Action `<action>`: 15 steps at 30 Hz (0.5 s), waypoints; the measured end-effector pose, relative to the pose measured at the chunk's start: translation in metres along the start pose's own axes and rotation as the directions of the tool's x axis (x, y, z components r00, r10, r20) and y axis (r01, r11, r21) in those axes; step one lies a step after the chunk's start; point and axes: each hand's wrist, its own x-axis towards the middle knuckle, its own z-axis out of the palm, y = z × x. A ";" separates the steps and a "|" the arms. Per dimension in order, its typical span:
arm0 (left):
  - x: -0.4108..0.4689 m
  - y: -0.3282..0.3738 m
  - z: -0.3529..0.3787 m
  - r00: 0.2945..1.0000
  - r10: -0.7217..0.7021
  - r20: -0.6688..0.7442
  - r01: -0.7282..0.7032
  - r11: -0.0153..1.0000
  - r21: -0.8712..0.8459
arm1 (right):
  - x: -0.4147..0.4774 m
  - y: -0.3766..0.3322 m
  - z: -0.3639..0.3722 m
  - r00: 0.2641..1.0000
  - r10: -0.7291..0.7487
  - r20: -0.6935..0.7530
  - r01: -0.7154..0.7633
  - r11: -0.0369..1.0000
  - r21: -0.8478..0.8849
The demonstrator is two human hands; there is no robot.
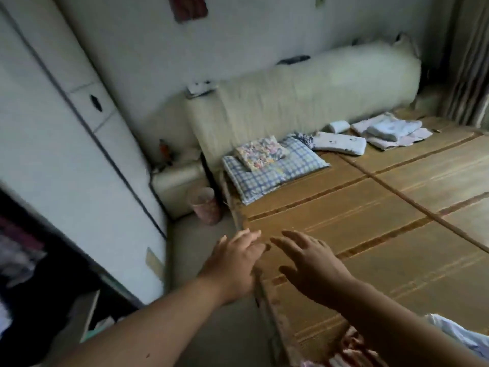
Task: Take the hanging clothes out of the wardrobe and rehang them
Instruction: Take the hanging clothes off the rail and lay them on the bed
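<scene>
While the left hand (pixel 235 263) and right hand (pixel 309 266) hover spread and empty above the bed's (pixel 370 207) near edge, the clothes (pixel 18 250) hang dim in the wardrobe (pixel 66 168) leftward, where a blind grab may snag them.

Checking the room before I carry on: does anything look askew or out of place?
Nothing looks spilled or broken. Only the loose clothes stand out: they lie bunched on the near edge of the bed, unlike the folded pile at the far end. The left hand and right hand hold nothing.
</scene>
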 end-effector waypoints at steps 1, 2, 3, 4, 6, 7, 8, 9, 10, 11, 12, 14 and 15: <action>-0.017 -0.022 -0.013 0.999 -0.041 -0.025 0.041 0.999 0.023 | 0.018 -0.023 -0.003 0.998 -0.060 -0.010 0.060 0.998 -0.017; -0.033 -0.041 -0.025 0.996 -0.078 -0.046 0.080 0.996 0.037 | 0.034 -0.044 -0.005 0.993 -0.116 -0.016 0.115 0.993 -0.024; -0.051 -0.061 -0.036 0.991 -0.120 -0.064 0.123 0.991 0.047 | 0.049 -0.067 -0.006 0.986 -0.167 -0.017 0.166 0.986 -0.027; -0.069 -0.080 -0.048 0.983 -0.165 -0.080 0.170 0.984 0.055 | 0.064 -0.090 -0.006 0.977 -0.214 -0.016 0.214 0.977 -0.025; -0.104 -0.111 -0.067 0.961 -0.258 -0.099 0.265 0.962 0.066 | 0.087 -0.132 -0.006 0.952 -0.307 -0.012 0.306 0.951 -0.034; -0.123 -0.126 -0.077 0.946 -0.304 -0.113 0.313 0.947 0.074 | 0.100 -0.155 -0.004 0.933 -0.359 -0.018 0.358 0.933 -0.037; -0.143 -0.140 -0.088 0.929 -0.347 -0.130 0.360 0.928 0.093 | 0.113 -0.180 -0.004 0.913 -0.407 -0.028 0.406 0.913 -0.040; -0.162 -0.152 -0.099 0.911 -0.385 -0.148 0.402 0.909 0.108 | 0.124 -0.205 -0.006 0.896 -0.442 -0.034 0.440 0.897 -0.041; -0.177 -0.160 -0.109 0.893 -0.420 -0.165 0.440 0.891 0.114 | 0.132 -0.225 -0.008 0.880 -0.472 -0.045 0.470 0.881 -0.049; -0.196 -0.170 -0.122 0.863 -0.468 -0.188 0.494 0.861 0.125 | 0.141 -0.251 -0.009 0.857 -0.512 -0.060 0.509 0.859 -0.061; -0.213 -0.179 -0.131 0.834 -0.512 -0.208 0.544 0.827 0.144 | 0.148 -0.273 -0.009 0.835 -0.545 -0.076 0.541 0.839 -0.060; -0.245 -0.196 -0.154 0.756 -0.595 -0.274 0.646 0.746 0.160 | 0.164 -0.319 -0.008 0.813 -0.576 -0.089 0.575 0.817 -0.038; -0.256 -0.203 -0.160 0.719 -0.619 -0.317 0.683 0.714 0.155 | 0.169 -0.338 -0.009 0.801 -0.592 -0.088 0.590 0.806 -0.054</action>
